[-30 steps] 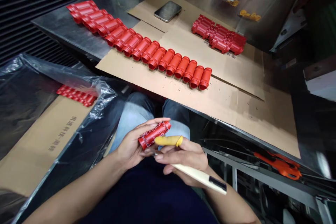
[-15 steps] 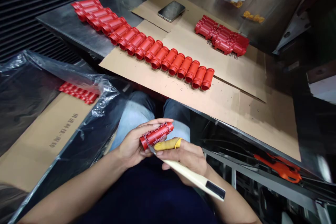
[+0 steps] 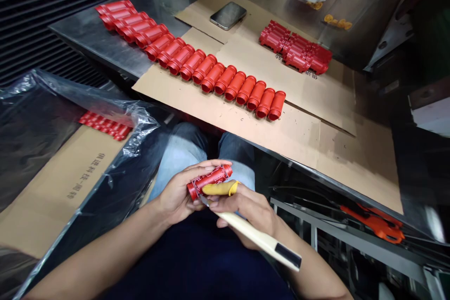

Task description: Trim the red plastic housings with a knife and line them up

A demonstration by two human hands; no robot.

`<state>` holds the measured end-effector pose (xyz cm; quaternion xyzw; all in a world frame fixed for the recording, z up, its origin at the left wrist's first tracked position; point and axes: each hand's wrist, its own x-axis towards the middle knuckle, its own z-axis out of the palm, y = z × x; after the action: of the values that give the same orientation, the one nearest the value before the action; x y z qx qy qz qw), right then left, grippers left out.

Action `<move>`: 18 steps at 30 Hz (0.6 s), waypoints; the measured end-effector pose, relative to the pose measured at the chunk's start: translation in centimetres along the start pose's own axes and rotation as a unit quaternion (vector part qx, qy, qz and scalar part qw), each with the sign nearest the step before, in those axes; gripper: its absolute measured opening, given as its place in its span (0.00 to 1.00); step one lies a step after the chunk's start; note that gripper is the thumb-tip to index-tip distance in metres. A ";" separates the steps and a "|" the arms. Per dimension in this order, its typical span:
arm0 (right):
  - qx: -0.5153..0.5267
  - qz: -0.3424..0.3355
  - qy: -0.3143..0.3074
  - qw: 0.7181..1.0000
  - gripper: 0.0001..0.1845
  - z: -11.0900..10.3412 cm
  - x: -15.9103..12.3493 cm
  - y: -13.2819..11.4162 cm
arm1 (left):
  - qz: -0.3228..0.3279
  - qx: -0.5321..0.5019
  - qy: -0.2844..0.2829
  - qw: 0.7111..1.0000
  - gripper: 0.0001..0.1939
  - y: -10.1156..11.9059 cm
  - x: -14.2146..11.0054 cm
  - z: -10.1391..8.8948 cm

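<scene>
Above my lap, my left hand (image 3: 178, 191) is closed around a red plastic cylinder (image 3: 214, 176) with slots and raised ribs on its side. The cylinder lies tilted, its far end up to the right. My right hand (image 3: 248, 208) grips a knife (image 3: 260, 239) with a cream handle and a black end. Its short blade (image 3: 204, 200) meets the near end of the cylinder. A yellow finger cot (image 3: 221, 188) covers my right index finger, which rests along the cylinder and hides part of it.
A long row of red cylinders (image 3: 193, 64) lies on cardboard (image 3: 305, 138) over a metal table. Behind it are a phone (image 3: 228, 15), a cluster of red parts (image 3: 295, 47) and yellow finger cots (image 3: 337, 22). At left stands a plastic-lined box (image 3: 52, 187) with red parts inside.
My right index finger, in the yellow cot, has shifted slightly left and up onto the cylinder. The left hand and the cylinder stay about where they were.
</scene>
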<state>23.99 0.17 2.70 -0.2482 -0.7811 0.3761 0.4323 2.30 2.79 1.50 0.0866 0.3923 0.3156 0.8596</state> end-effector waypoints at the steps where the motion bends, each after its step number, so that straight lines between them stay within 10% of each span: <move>1: -0.031 -0.014 -0.022 0.999 0.12 -0.2 0.2 -0.1 | 0.002 0.001 -0.002 1.000 0.20 -0.1 0.1 -0.1; 4: -0.093 -0.024 -0.078 0.992 0.08 -0.8 1.0 -1.1 | 0.018 0.004 0.007 1.000 0.20 -0.3 0.3 -0.2; 9: 0.090 0.054 -0.106 0.989 0.12 -1.1 0.7 -3.0 | 0.052 -0.009 -0.026 0.998 0.21 -0.2 0.2 0.0; 14: 0.027 0.070 0.134 0.988 0.08 0.4 -0.8 -1.7 | 0.266 0.037 0.071 0.961 0.22 -0.4 -0.2 0.3; 18: -0.101 0.034 0.176 0.979 0.15 1.2 -0.9 -0.6 | 0.413 0.118 0.138 0.892 0.21 -1.0 -0.5 0.1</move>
<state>23.34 -1.31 2.32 -0.3796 -0.7176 0.2600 0.5228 2.61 1.65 1.51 0.2968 0.4703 0.6028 0.5722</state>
